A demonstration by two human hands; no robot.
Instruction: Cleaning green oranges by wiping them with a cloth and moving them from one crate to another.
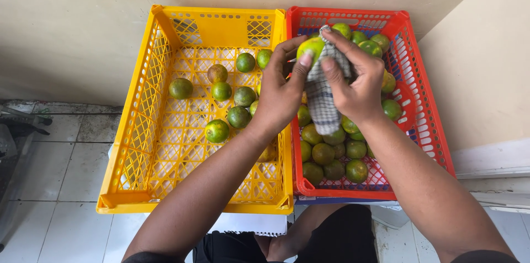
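Keep the left hand (281, 89) pinched on the green citrus fruit (311, 48) above the seam between yellow crate (138, 103) and red crate (425, 108), turning it while the right hand (356, 83), clamped on the checked cloth (323, 100), wipes every side.

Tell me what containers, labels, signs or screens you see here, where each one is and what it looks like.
No labels, signs or screens show; two containers do.
Yellow crate: left, against the wall, rectangular lattice plastic, a few green citrus fruits inside.
Red crate: right, touching the yellow one, same shape, holding more fruit.
Above it, the left hand holds a fruit; the right hand holds a checked cloth against it.
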